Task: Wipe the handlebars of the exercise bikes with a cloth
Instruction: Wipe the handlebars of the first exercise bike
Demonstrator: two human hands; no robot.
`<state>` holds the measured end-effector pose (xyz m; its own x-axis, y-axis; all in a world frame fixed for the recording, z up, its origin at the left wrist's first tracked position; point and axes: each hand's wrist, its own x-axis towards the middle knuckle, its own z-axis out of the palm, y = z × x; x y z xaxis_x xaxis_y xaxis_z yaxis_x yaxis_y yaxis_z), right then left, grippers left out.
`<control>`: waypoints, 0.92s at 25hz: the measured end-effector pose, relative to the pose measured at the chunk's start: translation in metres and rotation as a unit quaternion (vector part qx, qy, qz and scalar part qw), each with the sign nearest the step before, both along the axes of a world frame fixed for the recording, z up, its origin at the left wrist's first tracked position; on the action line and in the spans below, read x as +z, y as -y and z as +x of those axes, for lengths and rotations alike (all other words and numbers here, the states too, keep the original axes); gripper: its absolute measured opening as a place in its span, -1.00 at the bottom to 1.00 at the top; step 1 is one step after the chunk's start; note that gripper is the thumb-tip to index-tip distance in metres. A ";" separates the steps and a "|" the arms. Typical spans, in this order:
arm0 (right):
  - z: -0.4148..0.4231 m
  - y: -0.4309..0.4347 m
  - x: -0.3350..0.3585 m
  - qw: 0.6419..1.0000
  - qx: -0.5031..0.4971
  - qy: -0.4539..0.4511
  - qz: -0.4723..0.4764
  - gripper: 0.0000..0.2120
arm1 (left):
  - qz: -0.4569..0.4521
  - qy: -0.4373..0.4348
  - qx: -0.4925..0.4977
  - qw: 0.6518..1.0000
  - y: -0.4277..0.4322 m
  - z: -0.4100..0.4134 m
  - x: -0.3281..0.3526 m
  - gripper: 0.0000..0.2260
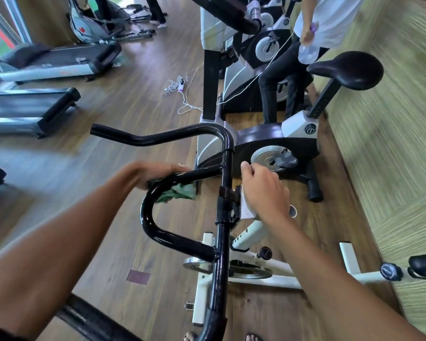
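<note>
Handlebars (144, 214) of glossy black metal tubing are filling the middle of the view, so everything is being placed off them. Left hand (158, 172) is showing blurred on the far side of the handlebars' left loop, fingers curling over the bar and clamping a crumpled green cloth (180, 193) against it. The cloth is hanging under the tube, inside the loop. Right hand (263, 190) is sitting just right of the handlebars' centre stem, fingers curling round a small white block-shaped object (247, 209) that is touching the stem clamp; what that object is, I cannot tell. Under the handlebars a white-framed spin bike (250, 233) is standing on the brown wood-plank floor (133, 99). Beyond the handlebars a grey-and-black upright exercise bike (263, 139) is standing, its black padded saddle (347, 70) up to the right. Further beyond, another person in a white top and dark trousers (273, 80) is standing beside that bike. Beyond the handlebars to the left, a tangle of white cable (176, 86) is lying on the floor, and well off to the far left grey-and-black treadmills (52, 62) are lining up. Right of the handlebars a pale green ribbed surface (391, 156) is running along the edge of the floor
</note>
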<state>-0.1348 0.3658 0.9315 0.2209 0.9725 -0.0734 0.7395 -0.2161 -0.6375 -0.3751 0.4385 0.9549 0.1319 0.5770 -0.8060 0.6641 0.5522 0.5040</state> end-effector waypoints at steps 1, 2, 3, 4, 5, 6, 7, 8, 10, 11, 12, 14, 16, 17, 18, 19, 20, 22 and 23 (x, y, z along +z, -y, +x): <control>0.000 -0.001 -0.001 1.000 0.001 0.004 0.001 -0.54 | -0.015 0.016 0.066 0.998 0.013 -0.013 -0.004 -0.56; -0.001 -0.002 -0.002 1.000 0.003 0.009 0.006 -0.53 | -0.019 0.051 0.152 0.987 0.028 -0.021 -0.009 -0.59; -0.002 -0.003 -0.004 1.000 0.006 0.012 0.016 -0.51 | -0.017 0.104 0.248 0.963 0.045 -0.024 -0.015 -0.62; -0.002 -0.003 -0.005 1.000 0.006 0.013 0.024 -0.49 | -0.018 0.166 0.343 0.924 0.062 -0.022 -0.021 -0.66; -0.002 -0.002 -0.005 1.000 0.007 0.010 0.028 -0.48 | -0.023 0.226 0.429 0.874 0.078 -0.019 -0.027 -0.69; -0.002 -0.002 -0.004 1.000 0.008 0.006 0.027 -0.47 | -0.029 0.273 0.505 0.819 0.091 -0.013 -0.032 -0.71; -0.001 -0.002 -0.003 1.000 0.011 0.002 0.022 -0.46 | -0.030 0.312 0.570 0.759 0.104 -0.008 -0.037 -0.73; -0.001 -0.001 -0.002 1.000 0.016 0.000 0.016 -0.45 | -0.031 0.339 0.625 0.702 0.118 0.000 -0.039 -0.74; 0.000 0.000 0.000 1.000 0.020 0.000 0.012 -0.43 | -0.021 0.379 0.678 0.630 0.144 0.032 -0.039 -0.77; 0.001 0.000 0.000 1.000 0.019 -0.001 0.012 -0.43 | -0.006 0.376 0.676 0.633 0.155 0.053 -0.034 -0.75; 0.001 0.001 0.000 1.000 0.020 -0.001 0.011 -0.42 | 0.007 0.363 0.674 0.643 0.168 0.075 -0.026 -0.73; 0.002 0.002 0.000 1.000 0.022 -0.003 0.006 -0.42 | 0.011 0.346 0.685 0.641 0.182 0.096 -0.018 -0.73; 0.004 0.002 0.001 1.000 0.020 -0.009 0.002 -0.43 | -0.047 0.398 0.710 0.579 0.178 0.083 -0.020 -0.71; 0.004 0.003 0.001 1.000 0.018 -0.013 -0.002 -0.44 | -0.059 0.418 0.718 0.554 0.174 0.072 -0.021 -0.73; 0.004 0.003 0.001 1.000 0.015 -0.016 -0.005 -0.44 | -0.059 0.422 0.722 0.546 0.172 0.067 -0.022 -0.73; 0.004 0.003 0.001 1.000 0.014 -0.019 -0.011 -0.44 | -0.064 0.416 0.723 0.548 0.173 0.065 -0.027 -0.70; 0.003 0.003 0.001 1.000 0.013 -0.023 -0.013 -0.44 | -0.070 0.417 0.713 0.559 0.174 0.068 -0.033 -0.68; 0.004 0.003 0.001 0.999 0.005 -0.039 -0.015 -0.48 | -0.076 0.432 0.693 0.572 0.179 0.077 -0.038 -0.57; 0.003 0.003 0.002 0.999 0.002 -0.053 -0.005 -0.53 | -0.059 0.433 0.693 0.574 0.182 0.076 -0.036 -0.52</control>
